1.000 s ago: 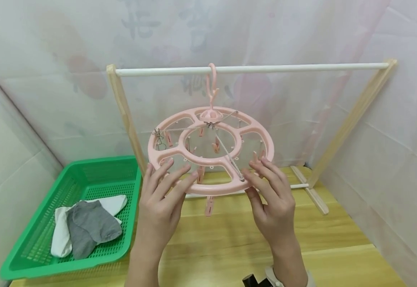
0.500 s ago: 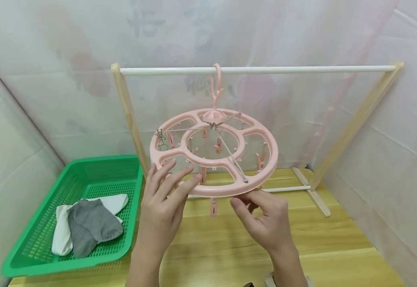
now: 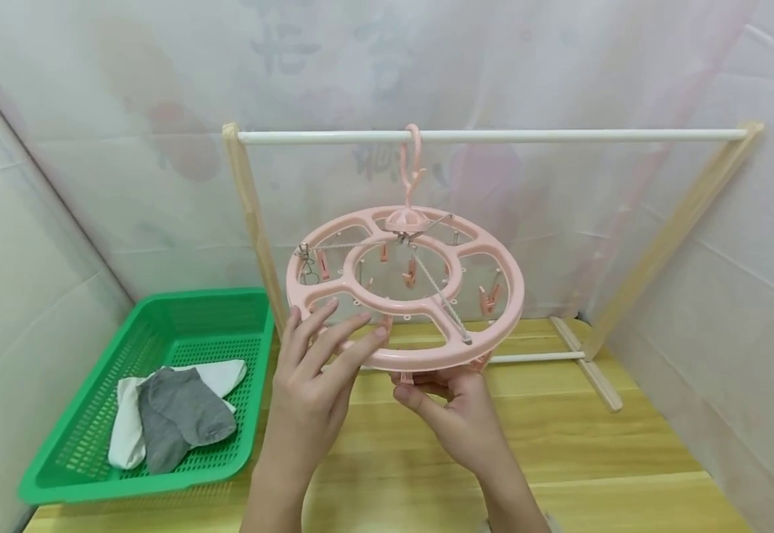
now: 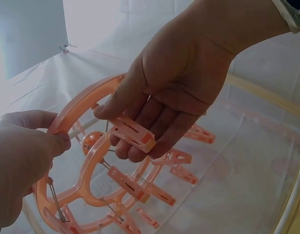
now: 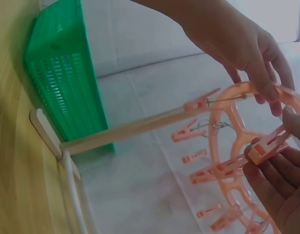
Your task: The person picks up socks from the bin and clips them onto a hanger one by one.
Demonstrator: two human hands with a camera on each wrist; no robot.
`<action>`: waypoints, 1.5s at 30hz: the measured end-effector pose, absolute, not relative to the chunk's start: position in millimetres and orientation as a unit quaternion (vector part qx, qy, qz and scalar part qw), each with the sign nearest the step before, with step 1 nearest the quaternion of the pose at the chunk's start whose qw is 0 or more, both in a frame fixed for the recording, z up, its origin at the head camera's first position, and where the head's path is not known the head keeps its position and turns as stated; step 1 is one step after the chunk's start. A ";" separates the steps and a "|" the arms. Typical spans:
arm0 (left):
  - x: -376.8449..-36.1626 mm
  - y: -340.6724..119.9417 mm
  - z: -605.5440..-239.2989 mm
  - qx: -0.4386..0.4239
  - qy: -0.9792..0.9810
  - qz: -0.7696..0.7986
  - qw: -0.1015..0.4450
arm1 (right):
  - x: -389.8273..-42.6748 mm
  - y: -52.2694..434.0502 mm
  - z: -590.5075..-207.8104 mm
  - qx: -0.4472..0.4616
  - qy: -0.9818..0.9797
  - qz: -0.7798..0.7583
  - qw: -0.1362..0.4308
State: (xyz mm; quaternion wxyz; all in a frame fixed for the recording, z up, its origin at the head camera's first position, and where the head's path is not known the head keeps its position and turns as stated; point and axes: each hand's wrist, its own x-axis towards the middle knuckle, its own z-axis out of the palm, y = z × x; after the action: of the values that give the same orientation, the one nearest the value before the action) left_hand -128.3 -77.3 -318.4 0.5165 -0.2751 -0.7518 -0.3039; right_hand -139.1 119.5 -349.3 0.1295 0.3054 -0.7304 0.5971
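The pink clip hanger [image 3: 405,289] hangs by its hook from the white rail [image 3: 493,136], left hand [image 3: 313,370] steadying its near rim with straight fingers, right hand [image 3: 456,414] beneath pinching one clip [image 5: 269,144] — a hard tug could tilt or unhook it.

A pale sheet [image 3: 127,111] with faint pink and grey prints covers the walls at the back and on both sides, and even, soft light falls on it. A light wooden counter [image 3: 593,459] with plank grain runs below. On it stands a rack [image 3: 680,215] of slanted wooden side posts, with a white rail [image 3: 560,135] across the top and a thinner white bar [image 3: 540,358] low down. A green mesh basket [image 3: 60,474] sits in the left corner.
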 end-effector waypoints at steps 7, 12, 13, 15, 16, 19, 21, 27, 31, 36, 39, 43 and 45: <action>-128.6 -79.8 -322.7 -0.265 -0.760 -0.306 0.509 | -135.4 119.1 -344.6 0.324 -0.718 0.602 0.127; -129.1 -80.3 -324.0 -0.269 -0.761 -0.303 0.507 | -134.0 121.5 -342.7 0.323 -0.718 0.608 0.106; -128.9 -80.8 -324.0 -0.270 -0.761 -0.304 0.505 | -134.3 121.9 -342.5 0.324 -0.718 0.607 0.102; -127.5 -82.2 -324.7 -0.271 -0.759 -0.307 0.506 | -134.7 122.7 -342.9 0.325 -0.721 0.605 0.096; -126.2 -83.3 -325.4 -0.272 -0.757 -0.308 0.509 | -134.8 123.1 -343.4 0.325 -0.722 0.604 0.093; -120.3 -91.7 -328.8 -0.269 -0.753 -0.310 0.514 | -133.9 124.1 -346.1 0.321 -0.725 0.603 0.084; -116.7 -103.3 -332.2 -0.261 -0.757 -0.309 0.514 | -133.3 124.5 -347.6 0.318 -0.727 0.603 0.080; -114.4 -164.4 -350.2 -0.194 -0.802 -0.287 0.487 | -132.6 125.3 -347.2 0.316 -0.730 0.601 0.081; -113.3 -201.4 -364.4 -0.135 -0.855 -0.261 0.426 | -132.6 126.2 -345.7 0.320 -0.731 0.597 0.083; -112.9 -227.4 -376.2 -0.088 -0.928 -0.224 0.285 | -131.4 126.0 -344.4 0.318 -0.732 0.597 0.080; -115.3 -237.1 -381.5 -0.079 -0.954 -0.212 0.199 | -130.2 125.2 -344.0 0.316 -0.733 0.597 0.080; -118.8 -247.1 -389.9 -0.080 -0.969 -0.213 0.096 | -129.0 123.7 -343.6 0.312 -0.733 0.599 0.082; -119.1 -251.2 -394.4 -0.073 -0.971 -0.224 0.042 | -128.6 122.9 -343.4 0.311 -0.732 0.601 0.081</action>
State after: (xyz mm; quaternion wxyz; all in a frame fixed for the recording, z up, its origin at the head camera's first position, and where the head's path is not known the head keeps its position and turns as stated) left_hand -119.1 -251.2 -394.4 0.0422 -0.0727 -0.9709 -0.2244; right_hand -128.6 122.9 -343.4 0.0810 0.3111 -0.7321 0.6006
